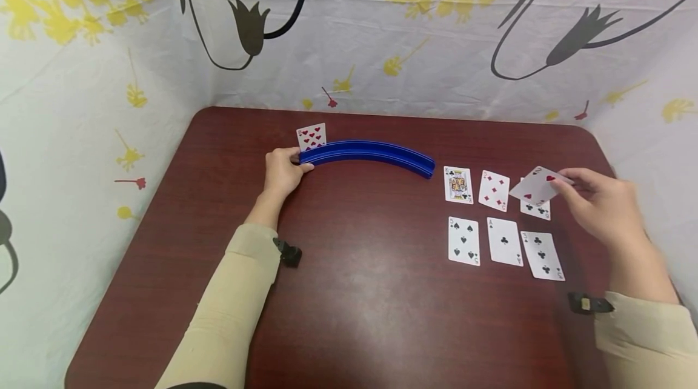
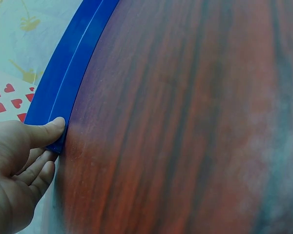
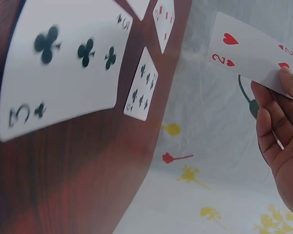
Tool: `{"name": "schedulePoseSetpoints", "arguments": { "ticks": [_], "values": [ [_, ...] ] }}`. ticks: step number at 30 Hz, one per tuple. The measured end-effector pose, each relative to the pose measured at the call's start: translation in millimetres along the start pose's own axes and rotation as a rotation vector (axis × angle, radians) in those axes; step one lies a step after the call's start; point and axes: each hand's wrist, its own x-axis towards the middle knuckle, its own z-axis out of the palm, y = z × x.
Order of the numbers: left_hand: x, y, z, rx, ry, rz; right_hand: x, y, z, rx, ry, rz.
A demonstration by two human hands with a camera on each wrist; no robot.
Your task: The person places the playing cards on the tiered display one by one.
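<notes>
My left hand (image 1: 282, 172) pinches the left end of a curved blue card holder (image 1: 365, 149), thumb on its front face in the left wrist view. One heart card (image 1: 312, 136) stands upright in the holder at that end, its lower part hidden. On the right, my right hand (image 1: 608, 204) holds the two of hearts (image 3: 244, 51) between thumb and fingers, raised above the table. In the head view it partly covers the six of clubs (image 3: 141, 88) lying below.
Face up on the table (image 1: 354, 292) lie the king of clubs (image 1: 458, 185), five of diamonds (image 1: 494, 190), five of spades (image 1: 463, 240), ace of clubs (image 1: 504, 241) and three of clubs (image 1: 542, 256). A patterned cloth (image 1: 349, 56) hangs behind the table's far edge.
</notes>
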Motion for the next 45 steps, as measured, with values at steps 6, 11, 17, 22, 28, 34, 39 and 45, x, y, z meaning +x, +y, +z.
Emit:
{"name": "schedulePoseSetpoints", "arguments": {
  "ticks": [6,11,17,22,28,34,39,45],
  "values": [
    [0.3,0.5,-0.3,-0.003,0.001,-0.001,6.5,-5.3,5.5,-0.018,0.008,-0.025],
    [0.3,1.0,-0.3,-0.003,-0.004,-0.011,11.2,-13.6,10.0,-0.027,-0.006,-0.045],
    [-0.5,2.2,-1.6,0.006,-0.006,-0.01,15.8,-19.9,15.3,-0.018,0.001,-0.074],
    [-0.8,1.4,-1.4,0.014,-0.007,-0.002,20.2,-25.0,18.8,-0.009,0.019,-0.089],
    [-0.5,2.1,-1.2,0.01,-0.001,0.008,24.9,-31.6,23.0,0.013,0.005,-0.085],
    [-1.1,2.7,-1.3,-0.002,-0.011,-0.007,26.6,-35.6,26.4,0.014,-0.012,-0.093],
    [-0.8,1.9,-1.0,-0.007,-0.009,-0.004,29.4,-38.6,27.4,0.002,-0.02,-0.089],
    [0.2,0.4,0.1,-0.01,-0.005,0.003,31.1,-43.6,30.1,0.006,-0.023,-0.092]
  ]
}}
